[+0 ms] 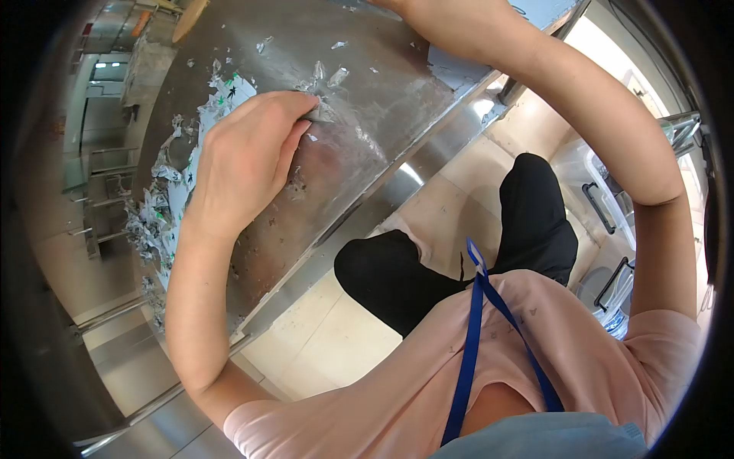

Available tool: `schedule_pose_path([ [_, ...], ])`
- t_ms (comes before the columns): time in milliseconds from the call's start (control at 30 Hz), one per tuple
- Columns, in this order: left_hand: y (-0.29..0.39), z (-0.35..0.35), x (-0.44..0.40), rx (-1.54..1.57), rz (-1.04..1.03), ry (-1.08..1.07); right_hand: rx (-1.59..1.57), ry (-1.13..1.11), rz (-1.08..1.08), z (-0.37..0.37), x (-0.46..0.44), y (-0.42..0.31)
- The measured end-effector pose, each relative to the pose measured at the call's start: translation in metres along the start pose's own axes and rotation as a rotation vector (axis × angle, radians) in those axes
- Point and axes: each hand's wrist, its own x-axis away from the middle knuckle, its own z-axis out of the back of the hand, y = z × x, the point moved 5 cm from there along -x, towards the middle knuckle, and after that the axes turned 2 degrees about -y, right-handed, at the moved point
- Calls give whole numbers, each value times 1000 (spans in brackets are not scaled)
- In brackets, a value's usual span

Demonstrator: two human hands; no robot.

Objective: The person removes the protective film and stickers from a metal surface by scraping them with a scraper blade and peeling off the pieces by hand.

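My left hand (pixel 248 153) is closed over the metal tabletop (pixel 359 46), its thumb and fingertips pinched on a small grey piece (pixel 321 118) that is mostly hidden. Silvery, crumpled scraps (pixel 319 75) lie just beyond the fingertips. A heap of torn foil-like shreds (pixel 153 222), with white and green bits, runs along the table to the left of the hand and under the wrist. At the top edge, my right hand (pixel 397 6) is largely cut off; its fingers do not show.
A light blue sheet (pixel 459 67) lies at the table's near edge. Clear plastic bins (pixel 612 191) with black handles stand on the tiled floor at the right. My black-clad legs are below the table edge, and a blue lanyard (pixel 470 336) hangs over my pink shirt.
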Motion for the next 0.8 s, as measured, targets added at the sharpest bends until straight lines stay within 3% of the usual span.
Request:
schedule_pose_path([
  [67, 3, 1, -3, -59, -97, -19, -14, 70, 211, -4, -5, 7],
  [133, 5, 1, -6, -93, -149, -31, -77, -45, 183, 8, 3, 2],
  [267, 5, -1, -4, -59, -165, 28, -49, 2, 287, -4, -4, 14],
  [467, -7, -3, -1, 31, 76, 44, 91, -32, 282, -3, -3, 10],
  [633, -31, 5, 0, 486, 415, 1, 37, -79, 640, -8, 7, 0],
  [700, -43, 16, 7, 695, 475, 258, 153, -170, 779, -9, 15, -10],
  [733, -43, 23, 13, 634, 513, 366, 285, -245, 840, -9, 25, -16],
  [800, -20, 25, 14, 418, 327, 327, 327, -297, 966, -13, 33, -19],
])
